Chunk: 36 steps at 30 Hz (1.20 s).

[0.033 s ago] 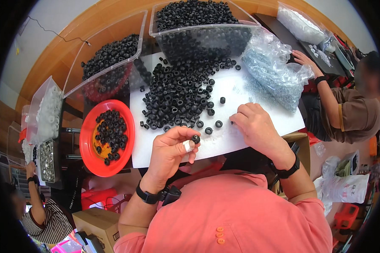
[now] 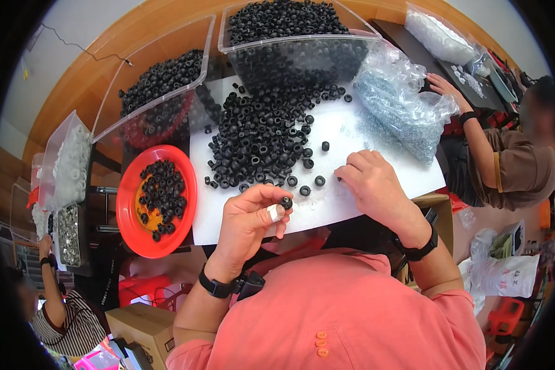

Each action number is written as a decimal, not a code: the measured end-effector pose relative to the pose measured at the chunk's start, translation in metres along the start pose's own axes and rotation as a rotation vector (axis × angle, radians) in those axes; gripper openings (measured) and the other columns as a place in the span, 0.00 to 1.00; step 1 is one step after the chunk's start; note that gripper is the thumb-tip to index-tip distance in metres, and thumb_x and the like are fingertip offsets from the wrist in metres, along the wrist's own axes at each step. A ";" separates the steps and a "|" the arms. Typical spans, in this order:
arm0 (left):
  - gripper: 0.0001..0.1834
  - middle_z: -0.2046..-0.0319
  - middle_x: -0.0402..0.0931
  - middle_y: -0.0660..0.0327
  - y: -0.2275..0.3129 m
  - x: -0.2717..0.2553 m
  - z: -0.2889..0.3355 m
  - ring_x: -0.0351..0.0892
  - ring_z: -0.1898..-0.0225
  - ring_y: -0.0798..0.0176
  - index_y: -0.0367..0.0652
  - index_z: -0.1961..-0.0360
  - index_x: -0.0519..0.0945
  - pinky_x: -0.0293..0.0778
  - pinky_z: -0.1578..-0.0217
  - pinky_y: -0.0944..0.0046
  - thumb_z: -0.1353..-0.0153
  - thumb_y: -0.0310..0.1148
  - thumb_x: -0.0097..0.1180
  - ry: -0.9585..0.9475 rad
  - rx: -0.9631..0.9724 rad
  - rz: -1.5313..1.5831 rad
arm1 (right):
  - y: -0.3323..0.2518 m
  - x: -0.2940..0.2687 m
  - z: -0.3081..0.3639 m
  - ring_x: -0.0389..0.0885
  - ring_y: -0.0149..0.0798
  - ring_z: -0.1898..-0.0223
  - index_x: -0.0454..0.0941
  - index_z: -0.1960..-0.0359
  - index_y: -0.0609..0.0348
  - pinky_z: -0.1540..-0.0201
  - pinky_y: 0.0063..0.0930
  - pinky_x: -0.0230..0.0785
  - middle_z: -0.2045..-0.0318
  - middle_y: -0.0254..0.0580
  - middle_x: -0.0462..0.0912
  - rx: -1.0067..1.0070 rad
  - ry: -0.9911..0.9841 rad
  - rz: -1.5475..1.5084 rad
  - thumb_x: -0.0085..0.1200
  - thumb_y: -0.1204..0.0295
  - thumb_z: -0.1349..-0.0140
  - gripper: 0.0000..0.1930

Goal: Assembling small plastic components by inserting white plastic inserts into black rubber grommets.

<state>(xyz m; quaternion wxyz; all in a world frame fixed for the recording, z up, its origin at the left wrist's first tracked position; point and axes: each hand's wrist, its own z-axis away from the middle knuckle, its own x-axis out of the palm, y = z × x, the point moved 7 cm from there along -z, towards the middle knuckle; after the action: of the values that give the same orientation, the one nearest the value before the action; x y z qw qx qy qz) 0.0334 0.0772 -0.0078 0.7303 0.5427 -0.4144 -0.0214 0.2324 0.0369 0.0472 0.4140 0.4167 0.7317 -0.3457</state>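
Pinched between the thumb and fingers of my left hand (image 2: pixel 253 217) is a small black ring-shaped part (image 2: pixel 286 203), with a light spot at its centre. White tape wraps the left thumb. My right hand (image 2: pixel 371 180) is closed over the white sheet (image 2: pixel 388 196), its fingertips pressed together; a tiny dark bit shows at them, too small to name. Between and beyond my hands lies a heap of similar black parts (image 2: pixel 259 135). Several loose ones, such as a single black ring (image 2: pixel 319 180), sit at its near right edge.
To the left, a red plate (image 2: pixel 127 231) holds more black parts. Clear bins (image 2: pixel 302 41) full of them stand at the back. A clear bag of small bluish-silver pieces (image 2: pixel 401 114) rests at the right. Two other people (image 2: pixel 505 154) work at the sides.
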 end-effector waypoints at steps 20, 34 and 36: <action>0.13 0.63 0.81 0.53 -0.001 -0.003 0.003 0.79 0.68 0.67 0.30 0.51 0.80 0.76 0.73 0.69 0.37 0.21 0.60 0.003 0.051 0.006 | -0.010 0.006 -0.003 0.76 0.47 0.64 0.76 0.72 0.61 0.60 0.38 0.69 0.70 0.44 0.75 -0.051 0.023 0.119 0.54 0.79 0.53 0.05; 0.14 0.63 0.81 0.51 0.000 -0.002 0.004 0.80 0.68 0.63 0.28 0.50 0.79 0.78 0.74 0.67 0.36 0.23 0.60 0.066 0.046 0.020 | -0.002 0.001 0.003 0.76 0.45 0.65 0.80 0.70 0.57 0.63 0.38 0.66 0.70 0.40 0.75 0.086 0.101 0.171 0.57 0.80 0.52 0.07; 0.14 0.62 0.82 0.51 0.001 0.001 0.004 0.80 0.68 0.64 0.28 0.50 0.79 0.77 0.74 0.67 0.36 0.24 0.60 0.076 0.046 -0.009 | -0.001 0.000 0.004 0.77 0.45 0.64 0.80 0.69 0.56 0.62 0.38 0.66 0.70 0.39 0.75 0.093 0.116 0.164 0.57 0.81 0.51 0.08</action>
<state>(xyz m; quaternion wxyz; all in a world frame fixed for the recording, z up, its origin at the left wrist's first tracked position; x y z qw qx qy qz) 0.0308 0.0737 -0.0063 0.7327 0.5618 -0.3841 0.0054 0.2328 0.0326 0.0458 0.3782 0.5133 0.7009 -0.3197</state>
